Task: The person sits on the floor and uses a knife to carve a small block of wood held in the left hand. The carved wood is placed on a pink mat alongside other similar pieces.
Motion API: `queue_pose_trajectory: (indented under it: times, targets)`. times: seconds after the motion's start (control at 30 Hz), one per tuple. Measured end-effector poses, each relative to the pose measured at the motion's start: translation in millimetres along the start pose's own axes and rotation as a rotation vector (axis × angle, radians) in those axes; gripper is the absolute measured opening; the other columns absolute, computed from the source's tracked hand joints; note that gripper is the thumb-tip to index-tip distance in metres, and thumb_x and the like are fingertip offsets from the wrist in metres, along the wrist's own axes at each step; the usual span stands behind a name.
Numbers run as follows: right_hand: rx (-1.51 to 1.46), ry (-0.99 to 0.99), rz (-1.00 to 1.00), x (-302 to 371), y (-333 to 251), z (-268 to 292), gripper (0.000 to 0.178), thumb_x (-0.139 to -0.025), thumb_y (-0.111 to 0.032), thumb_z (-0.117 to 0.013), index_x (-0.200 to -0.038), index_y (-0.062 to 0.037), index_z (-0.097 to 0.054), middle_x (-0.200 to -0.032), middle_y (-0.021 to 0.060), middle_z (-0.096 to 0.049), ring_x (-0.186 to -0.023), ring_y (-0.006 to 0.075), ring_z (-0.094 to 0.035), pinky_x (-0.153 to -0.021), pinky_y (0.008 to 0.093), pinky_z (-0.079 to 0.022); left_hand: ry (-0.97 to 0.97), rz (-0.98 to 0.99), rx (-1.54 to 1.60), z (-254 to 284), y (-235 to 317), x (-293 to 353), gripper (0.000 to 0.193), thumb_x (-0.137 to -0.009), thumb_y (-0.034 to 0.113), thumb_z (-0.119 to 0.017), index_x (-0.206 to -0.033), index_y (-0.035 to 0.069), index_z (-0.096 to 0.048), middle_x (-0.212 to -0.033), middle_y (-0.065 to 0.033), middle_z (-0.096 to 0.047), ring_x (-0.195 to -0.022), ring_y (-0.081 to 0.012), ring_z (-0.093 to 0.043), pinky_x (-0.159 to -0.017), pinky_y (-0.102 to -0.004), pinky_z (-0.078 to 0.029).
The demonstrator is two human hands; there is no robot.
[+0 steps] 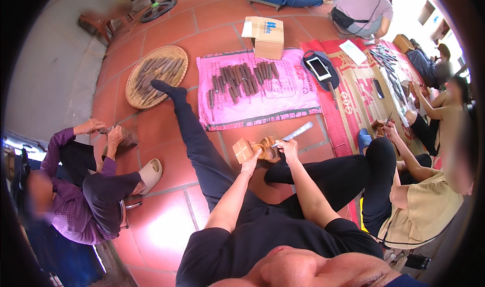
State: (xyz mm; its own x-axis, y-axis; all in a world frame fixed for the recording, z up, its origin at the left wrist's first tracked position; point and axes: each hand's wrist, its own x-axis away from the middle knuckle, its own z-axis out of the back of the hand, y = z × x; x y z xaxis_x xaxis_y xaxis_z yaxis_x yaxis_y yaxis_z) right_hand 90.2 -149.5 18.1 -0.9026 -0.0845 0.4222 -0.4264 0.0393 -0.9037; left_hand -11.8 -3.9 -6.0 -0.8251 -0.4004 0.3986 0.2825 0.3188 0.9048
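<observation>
In front of my lap, my left hand [249, 164] is wrapped round one end of a light-brown wooden piece. A squared block end [242, 149] of it sticks out to the left, and rounded, carved-looking brown parts [267, 148] show between my hands. My right hand [288, 150] is closed beside those parts, gripping a knife. Its long pale blade [298, 130] points up and to the right, away from me. The knife's handle is hidden in my fingers. From this view I cannot tell whether the blade touches the wood.
Ahead lies a pink sack [303, 105] with several dark brown sticks, a cardboard box [269, 39] behind it. My outstretched foot [169, 89] overlaps a round woven tray [132, 97]. A phone [318, 68] rests on a cap; people sit close on both sides.
</observation>
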Motion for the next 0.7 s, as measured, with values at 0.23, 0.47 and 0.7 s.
queue_pose_trajectory:
  times: [0.23,0.47,0.7]
  targets:
    - [-0.075,0.172,-0.025,-7.0,-0.9,16.2,0.015,-0.074,-0.012,-0.070,-0.083,-0.0026,-0.063,-0.072,0.0031,-0.063,-0.058,0.0089,-0.058,-0.052,0.0211,-0.047,-0.003,0.142,-0.060,2.4,18.1,10.8,0.056,-0.082,0.037,-0.064,-0.125,0.006,-0.047,-0.119,-0.0061,-0.053,-0.108,-0.0186,-0.049,-0.094,-0.0312,-0.037]
    - [-0.018,0.055,-0.006,-12.1,5.7,-3.0,0.014,-0.074,-0.012,-0.070,-0.083,-0.0028,-0.064,-0.071,0.0030,-0.063,-0.061,0.0079,-0.059,-0.051,0.0194,-0.046,-0.001,0.052,-0.074,4.1,3.0,-0.9,0.055,-0.082,0.036,-0.065,-0.125,0.006,-0.047,-0.120,-0.0070,-0.052,-0.109,-0.0186,-0.048,-0.093,-0.0313,-0.037]
    - [-0.107,0.066,-0.001,-17.5,5.3,2.7,0.017,-0.074,-0.011,-0.070,-0.087,-0.0023,-0.063,-0.073,0.0050,-0.064,-0.061,0.0108,-0.061,-0.052,0.0199,-0.047,0.011,-0.123,0.008,4.4,-3.6,-6.3,0.045,-0.083,0.025,-0.065,-0.120,0.009,-0.047,-0.110,-0.0044,-0.052,-0.102,-0.0155,-0.049,-0.090,-0.0300,-0.039]
